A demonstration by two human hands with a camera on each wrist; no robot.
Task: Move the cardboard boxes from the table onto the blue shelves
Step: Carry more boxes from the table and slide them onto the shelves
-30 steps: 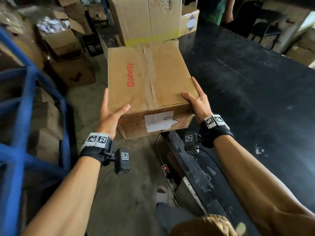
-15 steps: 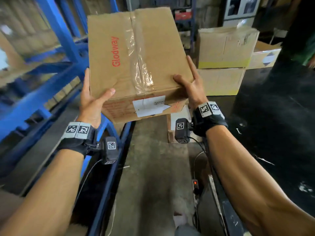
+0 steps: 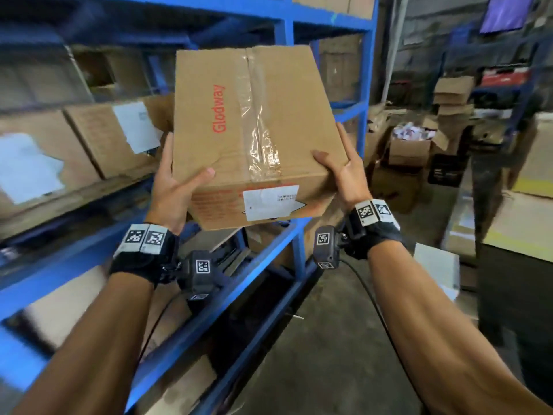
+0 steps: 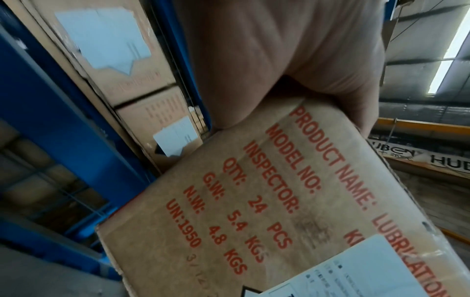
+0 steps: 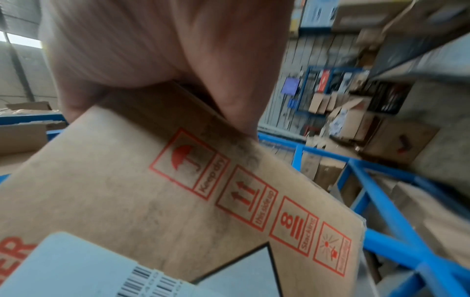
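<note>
Cardboard box held up in both hands before the blue shelves.

Head view: the cardboard box (image 3: 254, 127), taped along its top and printed "Glodway", is clear of any surface, in front of the blue shelves (image 3: 326, 23); the left hand (image 3: 173, 187) and right hand (image 3: 347, 172) grip its near corners, thumbs over the top, fingers clamped along its sides. Stored boxes (image 3: 110, 139) sit on the shelf to the left.
Left wrist view: the palm presses the box's printed face, above a white label (image 4: 356, 269).
Right wrist view: the palm covers the corner near the handling symbols (image 5: 244, 193).
</note>
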